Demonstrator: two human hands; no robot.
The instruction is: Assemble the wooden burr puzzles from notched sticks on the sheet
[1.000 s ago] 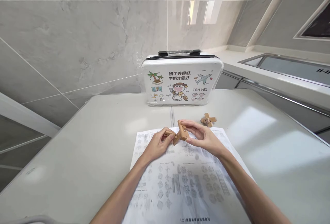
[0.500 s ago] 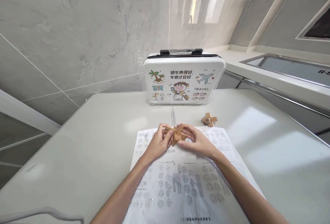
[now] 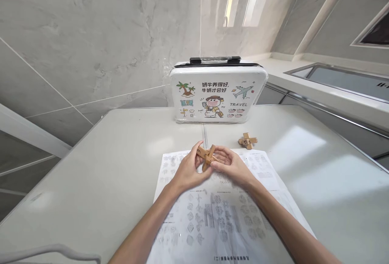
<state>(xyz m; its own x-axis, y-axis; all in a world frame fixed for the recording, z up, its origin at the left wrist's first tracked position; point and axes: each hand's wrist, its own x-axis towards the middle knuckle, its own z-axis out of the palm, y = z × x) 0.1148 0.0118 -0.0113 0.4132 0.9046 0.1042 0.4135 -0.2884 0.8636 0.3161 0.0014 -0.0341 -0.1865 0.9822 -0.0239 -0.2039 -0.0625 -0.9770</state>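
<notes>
A wooden burr puzzle (image 3: 208,155) of interlocking light-brown sticks is held between both hands just above the printed sheet. My left hand (image 3: 191,166) grips its left side, the thumb and fingers around a stick that bears a dark printed mark. My right hand (image 3: 231,164) closes on the right side, thumb in front and fingers curled behind. Some of the sticks are hidden by the fingers. Beyond my right hand, a second wooden burr puzzle (image 3: 248,141) in a cross shape rests on the table by the sheet's far edge.
The instruction sheet (image 3: 212,211), with rows of small diagrams, lies under my forearms on the white table (image 3: 91,183). At the back stands a white cartoon-printed case (image 3: 219,94) with a black handle. A counter (image 3: 328,90) runs along the right, and a tiled wall (image 3: 100,45) rises behind.
My left thumb has moved from the stick's front down to the puzzle's lower side, showing more of the marked stick. The puzzle has turned slightly; the second one stays put.
</notes>
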